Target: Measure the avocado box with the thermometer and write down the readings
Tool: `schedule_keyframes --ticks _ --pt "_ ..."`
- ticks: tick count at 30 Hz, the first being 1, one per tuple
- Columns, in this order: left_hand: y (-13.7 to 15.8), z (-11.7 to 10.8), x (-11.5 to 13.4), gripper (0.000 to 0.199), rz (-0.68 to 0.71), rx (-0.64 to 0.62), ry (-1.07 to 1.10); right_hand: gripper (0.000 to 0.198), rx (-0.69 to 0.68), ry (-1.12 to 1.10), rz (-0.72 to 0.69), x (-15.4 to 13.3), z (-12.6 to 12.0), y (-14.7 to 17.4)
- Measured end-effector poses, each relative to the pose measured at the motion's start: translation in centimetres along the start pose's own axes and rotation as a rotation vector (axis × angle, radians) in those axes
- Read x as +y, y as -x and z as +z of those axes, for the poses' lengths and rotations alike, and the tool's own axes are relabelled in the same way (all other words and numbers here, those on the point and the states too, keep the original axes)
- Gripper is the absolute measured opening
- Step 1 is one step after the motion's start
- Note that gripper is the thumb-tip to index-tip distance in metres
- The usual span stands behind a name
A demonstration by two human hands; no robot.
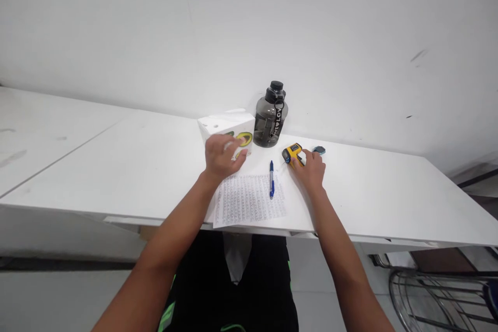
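Observation:
My left hand point(223, 156) is in front of a white box point(223, 124) with avocado pictures on it. Its thumb and fingers are apart, and I cannot tell whether they touch the box. My right hand point(312, 168) has its fingers around the grip of a yellow and black infrared thermometer point(293, 152), lying on its side at the table. Between the hands, a blue pen point(272, 180) rests on a sheet of paper point(245, 201) covered in rows of small print or writing.
A large dark translucent water bottle point(268, 119) stands against the wall, right of the box. Beyond my right hand lies a small teal and black object point(319, 150). The white table point(389, 192) runs along the wall. A metal-framed chair or rack point(439, 295) is at the lower right.

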State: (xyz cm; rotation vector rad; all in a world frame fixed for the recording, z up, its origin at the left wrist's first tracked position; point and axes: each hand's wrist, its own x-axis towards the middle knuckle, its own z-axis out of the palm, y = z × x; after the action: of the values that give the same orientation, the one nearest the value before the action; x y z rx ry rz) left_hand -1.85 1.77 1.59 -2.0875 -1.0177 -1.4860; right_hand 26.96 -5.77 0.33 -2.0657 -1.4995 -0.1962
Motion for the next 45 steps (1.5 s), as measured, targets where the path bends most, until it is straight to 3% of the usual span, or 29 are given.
schedule_keyframes --ticks 3,6,10,13,18,22,30,36,45 --pt "-0.3 0.4 -0.9 0.053 -0.291 0.172 -0.072 0.068 -0.172 0.055 0.104 0.4 -0.1 -0.3" --pt "-0.5 0.7 -1.1 0.085 -0.523 0.239 0.07 0.07 -0.309 0.0 0.143 0.2 -0.1 -0.2" --pt "-0.9 0.5 -1.4 0.091 -0.809 0.09 0.469 0.068 -0.347 -0.052 0.188 0.0 -0.2 0.0" --pt "-1.1 0.2 -1.7 0.091 -0.921 0.038 0.609 0.068 -0.33 -0.172 0.14 -0.3 -0.2 0.4" --pt "-1.2 0.2 -1.9 0.095 -0.928 0.112 0.623 0.063 -0.306 -0.62 -0.207 -2.0 -0.2 1.8" --pt "-1.3 0.2 -1.0 0.088 -0.96 0.177 0.72 0.061 -0.399 -0.82 -0.33 -3.4 0.1 3.1" --pt "-1.1 0.6 -0.1 0.068 -1.034 0.148 0.883 0.06 -0.478 -0.953 -0.364 -3.4 0.2 3.5" --pt "-1.0 0.4 0.7 0.083 -0.933 -0.037 0.871 0.064 -0.492 -1.008 -0.359 -3.7 0.5 4.0" --pt "-1.2 0.1 1.0 0.082 -0.925 -0.064 0.865 0.062 -0.501 -0.96 -0.338 -3.9 0.0 4.2"
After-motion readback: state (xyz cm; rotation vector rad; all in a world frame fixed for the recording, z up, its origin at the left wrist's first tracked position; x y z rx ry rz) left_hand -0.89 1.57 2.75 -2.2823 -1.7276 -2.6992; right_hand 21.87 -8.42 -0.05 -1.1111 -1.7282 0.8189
